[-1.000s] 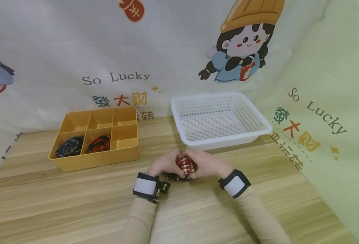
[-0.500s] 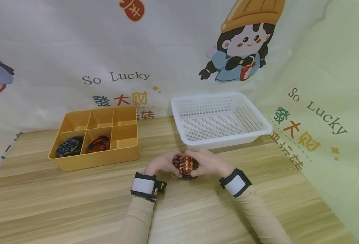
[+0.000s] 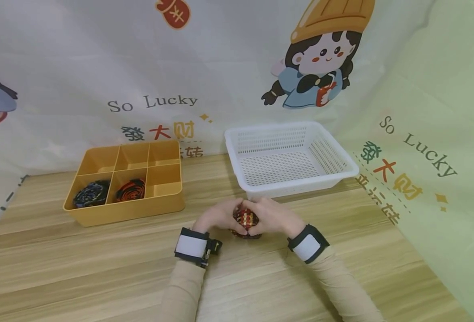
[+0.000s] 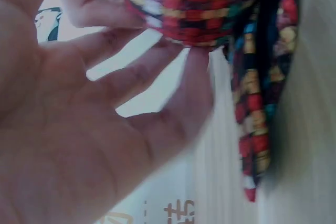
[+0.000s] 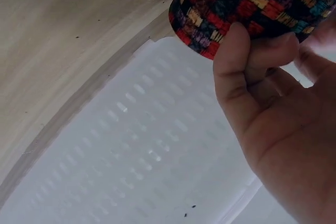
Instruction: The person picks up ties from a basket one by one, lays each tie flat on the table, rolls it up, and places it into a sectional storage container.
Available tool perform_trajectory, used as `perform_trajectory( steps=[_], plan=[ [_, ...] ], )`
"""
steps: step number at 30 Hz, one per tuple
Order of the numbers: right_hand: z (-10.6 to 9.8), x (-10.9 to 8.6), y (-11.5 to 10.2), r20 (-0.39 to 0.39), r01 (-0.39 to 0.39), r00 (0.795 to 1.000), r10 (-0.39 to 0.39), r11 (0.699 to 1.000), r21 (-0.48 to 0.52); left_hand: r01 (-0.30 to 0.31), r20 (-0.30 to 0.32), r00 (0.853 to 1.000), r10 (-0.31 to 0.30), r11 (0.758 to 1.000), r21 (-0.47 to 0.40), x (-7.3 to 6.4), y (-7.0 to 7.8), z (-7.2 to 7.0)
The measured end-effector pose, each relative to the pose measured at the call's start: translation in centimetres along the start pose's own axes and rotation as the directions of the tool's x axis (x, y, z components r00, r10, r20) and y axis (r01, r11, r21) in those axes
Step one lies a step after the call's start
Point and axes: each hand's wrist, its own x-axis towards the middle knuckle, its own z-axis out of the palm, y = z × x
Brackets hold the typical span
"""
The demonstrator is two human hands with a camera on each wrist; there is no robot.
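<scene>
Both hands are around a rolled cloth strip (image 3: 246, 218), checked in red, black, yellow and white, low over the table in the head view. My left hand (image 3: 219, 215) grips its left side, the thumb in front. My right hand (image 3: 276, 217) grips the right side, with both thumb tips close together at the front. In the left wrist view, fingers (image 4: 197, 77) bend under the roll, and a loose tapering tail (image 4: 253, 129) of the cloth hangs beside it. The right wrist view shows curled fingers (image 5: 231, 72) pressed against the cloth's broad band (image 5: 247, 9).
An orange six-part box (image 3: 128, 213) stands at the left. Its front compartments hold a dark blue patterned roll (image 3: 92, 193) and a red-and-black roll (image 3: 131, 190). Behind the right hand sits a white perforated basket (image 3: 301, 184). A printed cloth backdrop (image 3: 228, 67) rises behind the table (image 3: 100, 264).
The cloth's loose part, spread out left of the roll one second ago, has been drawn in. The hands moved slightly apart, then closer together again around the roll.
</scene>
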Motion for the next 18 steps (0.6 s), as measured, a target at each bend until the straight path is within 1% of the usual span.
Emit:
perform_trajectory(
  steps=[2, 5, 8, 10, 13, 16, 18],
  plan=[
    [0.0, 0.0, 0.0, 0.017, -0.044, 0.999, 0.043, 0.998, 0.044, 0.010, -0.024, 1.000, -0.011, 1.000, -0.029, 0.1, -0.1, 0.1],
    [0.1, 0.0, 0.2, 0.034, -0.086, 0.996, 0.084, 0.992, 0.092, 0.070, -0.074, 0.995, -0.073, 0.997, -0.042, 0.1, -0.3, 0.3],
    [0.0, -0.1, 0.3, 0.023, -0.059, 0.998, 0.057, 0.995, 0.081, 0.118, -0.100, 0.988, -0.120, 0.993, -0.024, 0.0, -0.4, 0.3],
    [0.0, -0.1, 0.4, 0.009, -0.028, 1.000, 0.028, 0.998, 0.059, 0.126, -0.105, 0.987, -0.125, 0.992, -0.003, -0.1, -0.3, 0.2],
    [0.0, -0.1, 0.5, -0.007, 0.006, 1.000, -0.006, 0.999, 0.031, 0.084, -0.099, 0.992, -0.082, 0.996, 0.016, -0.1, 0.1, 0.1],
    [0.0, 0.0, 0.5, -0.003, 0.008, 1.000, -0.008, 1.000, 0.017, 0.024, -0.092, 0.996, -0.022, 0.999, 0.022, -0.2, 0.6, -0.1],
    [0.0, 0.0, 0.5, 0.003, 0.001, 1.000, -0.001, 1.000, 0.015, -0.002, -0.087, 0.996, 0.004, 1.000, 0.016, -0.2, 0.8, -0.1]
  ],
)
